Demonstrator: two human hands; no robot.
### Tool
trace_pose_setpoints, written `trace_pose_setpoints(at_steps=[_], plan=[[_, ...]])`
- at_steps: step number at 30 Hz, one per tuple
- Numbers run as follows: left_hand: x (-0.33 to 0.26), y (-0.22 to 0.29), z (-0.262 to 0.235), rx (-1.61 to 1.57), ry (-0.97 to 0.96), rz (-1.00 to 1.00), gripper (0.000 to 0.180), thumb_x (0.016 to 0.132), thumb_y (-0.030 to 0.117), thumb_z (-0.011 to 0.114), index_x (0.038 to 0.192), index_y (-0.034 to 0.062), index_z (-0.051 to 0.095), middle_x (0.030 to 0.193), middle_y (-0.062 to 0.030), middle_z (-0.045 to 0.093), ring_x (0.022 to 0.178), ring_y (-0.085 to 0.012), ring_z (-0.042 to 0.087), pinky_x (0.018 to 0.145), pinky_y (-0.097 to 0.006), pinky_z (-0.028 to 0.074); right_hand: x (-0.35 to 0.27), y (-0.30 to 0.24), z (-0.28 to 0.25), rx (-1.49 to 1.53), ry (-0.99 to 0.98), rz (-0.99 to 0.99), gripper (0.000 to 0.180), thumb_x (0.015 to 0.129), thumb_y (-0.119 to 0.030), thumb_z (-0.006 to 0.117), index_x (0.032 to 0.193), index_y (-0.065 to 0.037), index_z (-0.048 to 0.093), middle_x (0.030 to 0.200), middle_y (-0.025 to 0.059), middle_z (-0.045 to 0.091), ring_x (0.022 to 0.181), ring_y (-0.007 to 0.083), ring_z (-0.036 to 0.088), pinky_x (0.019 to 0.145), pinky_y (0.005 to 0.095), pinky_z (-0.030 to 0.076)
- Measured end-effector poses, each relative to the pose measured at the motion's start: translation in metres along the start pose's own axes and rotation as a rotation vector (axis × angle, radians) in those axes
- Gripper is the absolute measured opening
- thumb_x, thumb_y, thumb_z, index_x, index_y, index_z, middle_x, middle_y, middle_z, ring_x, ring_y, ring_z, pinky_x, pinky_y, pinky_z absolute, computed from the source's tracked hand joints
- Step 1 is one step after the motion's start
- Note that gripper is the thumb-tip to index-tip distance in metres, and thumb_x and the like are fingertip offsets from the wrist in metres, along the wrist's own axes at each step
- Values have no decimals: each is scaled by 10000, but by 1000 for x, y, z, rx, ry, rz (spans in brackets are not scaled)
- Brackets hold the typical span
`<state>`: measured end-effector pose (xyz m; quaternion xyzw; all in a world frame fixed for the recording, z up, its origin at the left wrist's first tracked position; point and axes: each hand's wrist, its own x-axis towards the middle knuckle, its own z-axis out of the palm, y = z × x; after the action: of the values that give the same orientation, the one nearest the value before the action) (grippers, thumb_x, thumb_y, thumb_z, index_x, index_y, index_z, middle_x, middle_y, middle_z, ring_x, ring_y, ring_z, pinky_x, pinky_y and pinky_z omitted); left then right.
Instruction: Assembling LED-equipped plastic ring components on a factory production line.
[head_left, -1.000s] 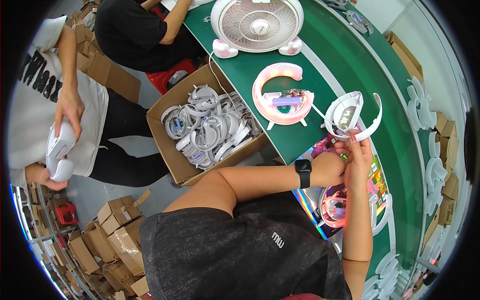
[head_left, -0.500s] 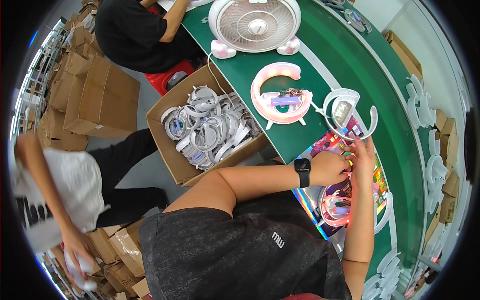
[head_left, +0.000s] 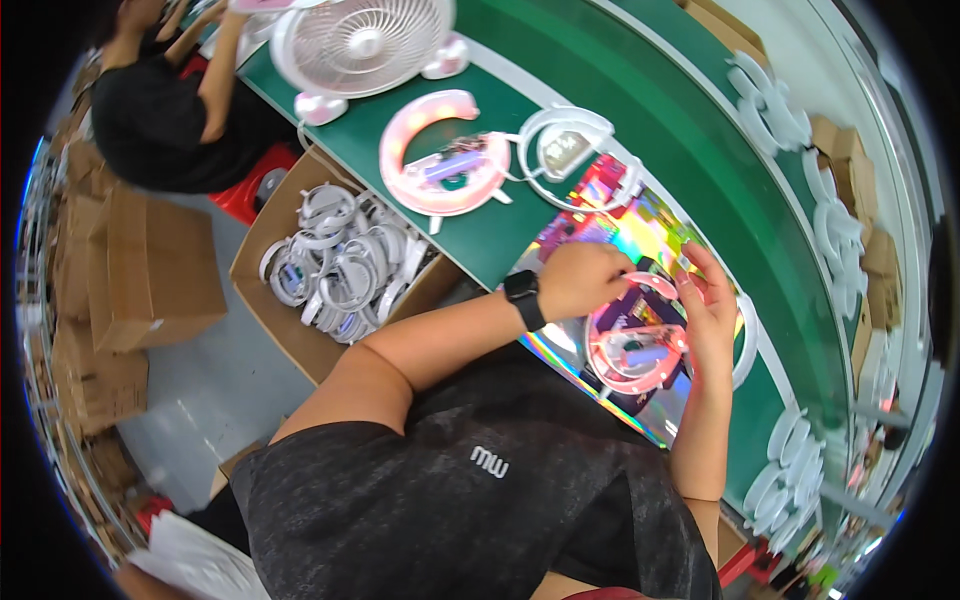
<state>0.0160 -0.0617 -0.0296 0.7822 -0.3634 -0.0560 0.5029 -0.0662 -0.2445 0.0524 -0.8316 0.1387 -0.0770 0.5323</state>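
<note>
A ring-shaped lamp part (head_left: 605, 350), glowing pink-red with a blue-violet cell inside, lies on a shiny rainbow-coloured sheet (head_left: 650, 425) at the bench edge. At its upper rim is my left hand (head_left: 580, 283), a dark watch on the wrist, fingers curled closed; what they hold is hidden. Beside the lamp part's right side, my right hand (head_left: 708, 312) is raised, thumb and finger bent toward each other at a small pale bit too small to name. Farther off, a second glowing ring lamp (head_left: 396, 160) with little feet lies next to a white open ring housing (head_left: 530, 150).
A white fan (head_left: 365, 42) stands at the far left of the green bench (head_left: 475, 245). Left of the bench, a cardboard box (head_left: 262, 250) holds many white ring parts. White curved parts (head_left: 790, 470) lie at the right. A co-worker in black (head_left: 150, 130) sits at far left.
The view has turned, so the bench things sit farther left. My hands have moved apart, and my right fingers have come away from the white ring housing. The person in white has mostly left view.
</note>
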Motion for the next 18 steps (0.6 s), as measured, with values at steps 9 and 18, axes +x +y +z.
trace_pose_setpoints(at_steps=[9,18], plan=[[1,42,-20,234,-146,-37,287,843,219,657,1107,107,646,991,-106,629,904,-299,625,756,-415,501,-78,33,-59,-168,237,-34,339,847,-32,635,1186,-19,645,1224,134,623,1193,245,553,1052,350,380],[-23,81,1,195,-251,276,448,801,175,709,1223,92,582,1299,-148,526,1245,-347,497,1065,-454,377,-97,28,-41,-286,220,-181,286,757,15,707,1040,-16,675,1080,123,674,1060,280,615,931,358,471]])
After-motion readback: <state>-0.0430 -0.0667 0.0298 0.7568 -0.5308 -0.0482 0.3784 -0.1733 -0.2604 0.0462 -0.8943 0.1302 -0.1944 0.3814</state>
